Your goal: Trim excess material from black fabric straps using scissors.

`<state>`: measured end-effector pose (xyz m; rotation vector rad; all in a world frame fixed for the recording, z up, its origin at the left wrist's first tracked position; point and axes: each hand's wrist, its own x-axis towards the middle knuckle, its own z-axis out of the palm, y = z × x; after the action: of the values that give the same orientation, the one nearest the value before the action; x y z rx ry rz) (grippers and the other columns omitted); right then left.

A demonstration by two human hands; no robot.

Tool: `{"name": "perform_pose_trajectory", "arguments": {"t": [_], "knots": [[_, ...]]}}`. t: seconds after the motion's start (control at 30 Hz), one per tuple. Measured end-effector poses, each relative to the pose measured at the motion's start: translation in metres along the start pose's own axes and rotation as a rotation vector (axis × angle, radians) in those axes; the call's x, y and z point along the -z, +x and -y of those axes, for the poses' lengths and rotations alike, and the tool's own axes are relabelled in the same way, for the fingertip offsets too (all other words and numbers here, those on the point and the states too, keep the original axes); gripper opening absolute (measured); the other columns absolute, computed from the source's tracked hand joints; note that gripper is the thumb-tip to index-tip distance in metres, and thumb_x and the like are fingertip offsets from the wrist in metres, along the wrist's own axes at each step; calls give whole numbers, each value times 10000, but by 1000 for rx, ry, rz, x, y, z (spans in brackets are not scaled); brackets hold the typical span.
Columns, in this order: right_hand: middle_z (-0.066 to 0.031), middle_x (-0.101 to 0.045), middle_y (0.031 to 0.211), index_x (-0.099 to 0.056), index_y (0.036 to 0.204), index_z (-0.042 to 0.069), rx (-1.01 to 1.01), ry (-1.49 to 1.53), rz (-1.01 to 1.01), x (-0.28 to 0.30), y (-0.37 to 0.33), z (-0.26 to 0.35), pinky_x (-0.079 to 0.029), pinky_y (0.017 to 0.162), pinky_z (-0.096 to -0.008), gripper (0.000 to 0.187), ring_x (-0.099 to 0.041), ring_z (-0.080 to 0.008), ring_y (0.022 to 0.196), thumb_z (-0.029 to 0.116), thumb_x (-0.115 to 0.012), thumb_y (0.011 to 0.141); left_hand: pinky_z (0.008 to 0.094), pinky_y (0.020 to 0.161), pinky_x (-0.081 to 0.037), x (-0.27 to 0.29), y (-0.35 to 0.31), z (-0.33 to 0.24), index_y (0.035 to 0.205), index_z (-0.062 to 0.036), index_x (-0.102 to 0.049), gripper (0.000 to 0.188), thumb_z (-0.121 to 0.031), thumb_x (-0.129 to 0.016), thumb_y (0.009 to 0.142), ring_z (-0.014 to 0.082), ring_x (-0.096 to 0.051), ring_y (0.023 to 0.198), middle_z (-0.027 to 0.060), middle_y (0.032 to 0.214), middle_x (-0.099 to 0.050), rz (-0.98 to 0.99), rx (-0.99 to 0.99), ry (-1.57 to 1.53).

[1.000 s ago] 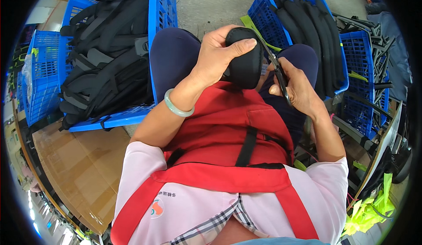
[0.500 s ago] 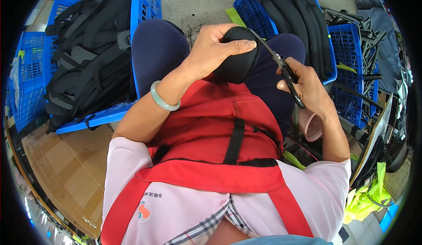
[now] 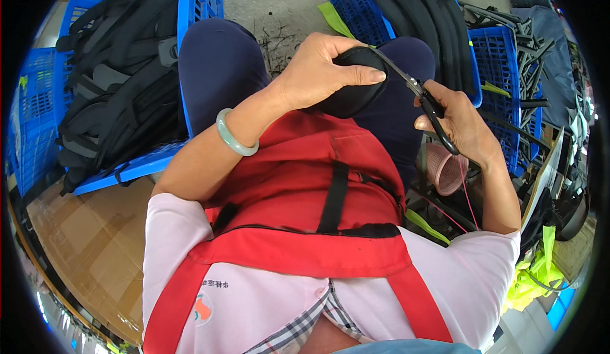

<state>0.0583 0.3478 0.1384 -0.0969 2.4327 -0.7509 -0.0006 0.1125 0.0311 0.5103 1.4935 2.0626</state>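
Observation:
My left hand [image 3: 314, 73] is closed on a black padded strap piece [image 3: 351, 100], thumb on top and fingers wrapped behind it. The piece bends over in front of my knees, its rounded edge turned up. My right hand [image 3: 462, 120] grips black-handled scissors [image 3: 433, 107], with fingers and thumb at the loops. The metal blades point up and left and lie along the piece's upper right edge. Whether the blade tips touch the fabric is hard to tell.
At the left, a blue crate [image 3: 201, 4] holds a heap of black straps [image 3: 121, 74]. Another blue crate [image 3: 356, 11] at the upper right holds long black padded strips [image 3: 416, 20]. A pink mesh basket [image 3: 445, 170] stands below my right hand. Cardboard [image 3: 89, 252] lies at the lower left.
Both hands have shifted slightly right, with the padded piece and the scissors. The right hand has also moved a little outward and the piece has tilted slightly.

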Motion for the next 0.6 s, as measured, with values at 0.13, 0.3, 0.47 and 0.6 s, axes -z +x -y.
{"name": "perform_pose_trajectory", "arguments": {"t": [0.13, 0.3, 0.47, 0.6], "knots": [[-39, -337, 655, -516, 914, -33, -20, -77, 66, 12, -8, -5, -328, 552, -301, 679, -342, -130, 633, 591, -719, 739, 215, 696, -493, -7, 2, 1, 963, 9, -714, 231, -140, -773, 796, 51, -595, 731, 14, 817, -696, 42, 10, 98], [-120, -304, 613, -463, 838, -38, -33, -102, 73, 16, -15, 0, -314, 528, -379, 592, -271, -225, 613, 473, -750, 754, 199, 681, -464, -21, 2, 1, 927, 6, -708, 180, -117, -760, 807, 36, -568, 728, -15, 778, -661, 120, 43, 48], [-137, -339, 613, -482, 851, -45, -57, -168, 104, 24, -19, 2, -333, 530, -385, 575, -258, -258, 619, 444, -765, 742, 199, 673, -456, -24, 2, 10, 924, 3, -707, 194, -140, -762, 806, 30, -552, 716, -18, 768, -658, 177, 37, 81], [-91, -307, 646, -476, 880, -30, -110, -174, 150, 33, -22, 1, -313, 532, -343, 597, -300, -164, 615, 461, -776, 722, 204, 670, -454, -31, 3, 15, 920, 4, -706, 191, -140, -760, 805, 29, -544, 707, -19, 760, -660, 218, 35, 100]]}}
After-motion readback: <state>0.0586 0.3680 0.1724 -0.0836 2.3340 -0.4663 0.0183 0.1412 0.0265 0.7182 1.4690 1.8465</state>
